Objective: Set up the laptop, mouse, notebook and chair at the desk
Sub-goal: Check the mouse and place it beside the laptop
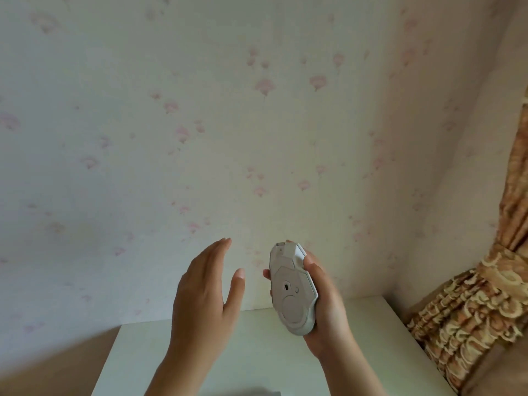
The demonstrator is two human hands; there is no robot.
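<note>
Right hand (323,304) grips mouse (293,290), underside up | left hand (204,290) spread wide | desk (257,352), perhaps white

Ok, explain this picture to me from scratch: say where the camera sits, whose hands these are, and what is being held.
There is no machine here. The one picture comes from a camera worn on a person's head, looking forward and down, so both hands belong to the wearer.

The right hand grips a white computer mouse, lifted into the air and turned so its underside faces the camera; you can see the small sensor hole and a round cover. The left hand is open and empty, beside the mouse without touching it.

Below the hands is a white desk set against a wall with pink flower wallpaper. A tied-back patterned curtain hangs at the right. Something grey and blurred pokes in at the bottom edge; I cannot tell what it is.
</note>
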